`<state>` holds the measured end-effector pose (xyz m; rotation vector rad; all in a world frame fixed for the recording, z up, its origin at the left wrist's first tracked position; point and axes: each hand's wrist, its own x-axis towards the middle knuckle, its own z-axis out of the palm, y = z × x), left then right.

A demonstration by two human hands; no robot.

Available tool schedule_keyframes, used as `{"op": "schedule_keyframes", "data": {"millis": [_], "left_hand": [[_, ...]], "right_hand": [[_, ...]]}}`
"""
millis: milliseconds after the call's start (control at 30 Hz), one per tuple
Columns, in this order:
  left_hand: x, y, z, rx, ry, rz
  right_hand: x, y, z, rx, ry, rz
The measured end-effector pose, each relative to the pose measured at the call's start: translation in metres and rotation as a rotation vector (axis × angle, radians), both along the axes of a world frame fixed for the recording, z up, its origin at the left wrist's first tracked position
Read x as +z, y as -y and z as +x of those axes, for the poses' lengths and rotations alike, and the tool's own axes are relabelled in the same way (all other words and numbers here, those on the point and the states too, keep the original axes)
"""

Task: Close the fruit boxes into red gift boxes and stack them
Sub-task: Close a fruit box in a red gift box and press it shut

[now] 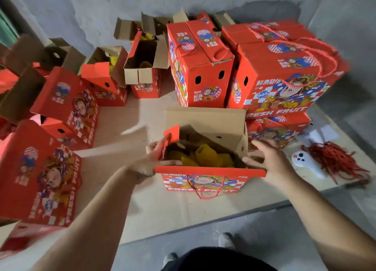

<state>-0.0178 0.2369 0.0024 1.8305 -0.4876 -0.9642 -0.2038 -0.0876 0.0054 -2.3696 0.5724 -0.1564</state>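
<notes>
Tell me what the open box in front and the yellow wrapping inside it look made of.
Open box: cardboard, plain brown inside, printed red outside; flaps crease where folded. Yellow wrapping: probably foam netting, ribbed and matte; too blurred to be sure. Left hand holds a side flap; right hand is spread at the other side.

Both arms reach forward and down. The left hand [155, 157] pinches with curled fingers. The right hand [268, 163] has spread, relaxed fingers.

White controller [307, 162] — beside red cords [335, 159]
</notes>
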Motion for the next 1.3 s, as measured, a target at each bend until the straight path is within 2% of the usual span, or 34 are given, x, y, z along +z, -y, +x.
{"op": "schedule_keyframes", "data": {"millis": [67, 133, 167, 233, 267, 333, 433, 567, 667, 867, 967, 1033, 1067, 1100, 1133, 1167, 1233, 1267, 1300], "left_hand": [[-0.007, -0.002, -0.001, -0.091, 0.165, 0.197], [-0.015, -0.005, -0.003, -0.125, 0.250, 0.289], [-0.019, -0.005, -0.005, -0.124, 0.277, 0.323], [-0.027, -0.003, -0.013, -0.097, 0.349, 0.372], [-0.032, -0.002, -0.017, -0.068, 0.401, 0.400], [-0.036, -0.001, -0.027, -0.010, 0.515, 0.451], [-0.038, -0.004, -0.040, 0.015, 0.627, 0.455], [-0.030, -0.004, -0.056, 0.022, 0.693, 0.490], [-0.022, -0.005, -0.069, -0.029, 0.741, 0.553], [-0.021, -0.007, -0.075, 0.011, 0.717, 0.533], [-0.021, -0.014, -0.063, 0.012, 0.600, 0.461], [-0.023, -0.018, -0.060, 0.036, 0.502, 0.395], [-0.023, -0.017, -0.061, 0.057, 0.447, 0.346], [-0.023, -0.017, -0.062, 0.099, 0.378, 0.265], [-0.023, -0.016, -0.063, 0.177, 0.284, 0.153], [-0.023, -0.016, -0.063, 0.296, 0.158, 0.042], [-0.018, -0.017, -0.064, 0.452, 0.025, 0.029], [-0.016, -0.017, -0.066, 0.484, -0.014, 0.060], [-0.017, -0.017, -0.069, 0.530, -0.037, 0.062]], "right_hand": [[0.009, -0.001, -0.002, -0.046, 0.027, -0.118], [0.019, -0.006, -0.003, -0.070, 0.113, -0.085], [0.023, -0.011, -0.002, -0.061, 0.158, 0.057], [0.027, -0.027, 0.000, -0.045, 0.251, 0.502], [0.023, -0.033, 0.000, -0.049, 0.282, 0.611], [0.012, -0.037, -0.005, -0.074, 0.277, 0.508], [-0.013, -0.023, -0.018, -0.117, 0.202, 0.202], [-0.040, -0.014, -0.025, 0.282, 0.018, 0.042], [-0.043, -0.004, -0.014, 0.403, -0.068, -0.070], [-0.026, 0.036, -0.004, 0.603, -0.206, -0.147], [-0.021, 0.057, -0.002, 0.799, -0.315, -0.369], [-0.024, 0.065, 0.001, 0.841, -0.333, -0.515], [-0.026, 0.064, 0.003, 0.832, -0.305, -0.521], [-0.028, 0.058, 0.004, 0.808, -0.253, -0.439], [-0.030, 0.050, 0.003, 0.758, -0.181, -0.266], [-0.031, 0.041, 0.002, 0.658, -0.109, -0.025], [-0.033, 0.015, -0.001, 0.360, 0.044, 0.419], [-0.037, 0.005, 0.001, 0.195, 0.120, 0.516], [-0.039, -0.005, 0.006, 0.078, 0.159, 0.505]]}}
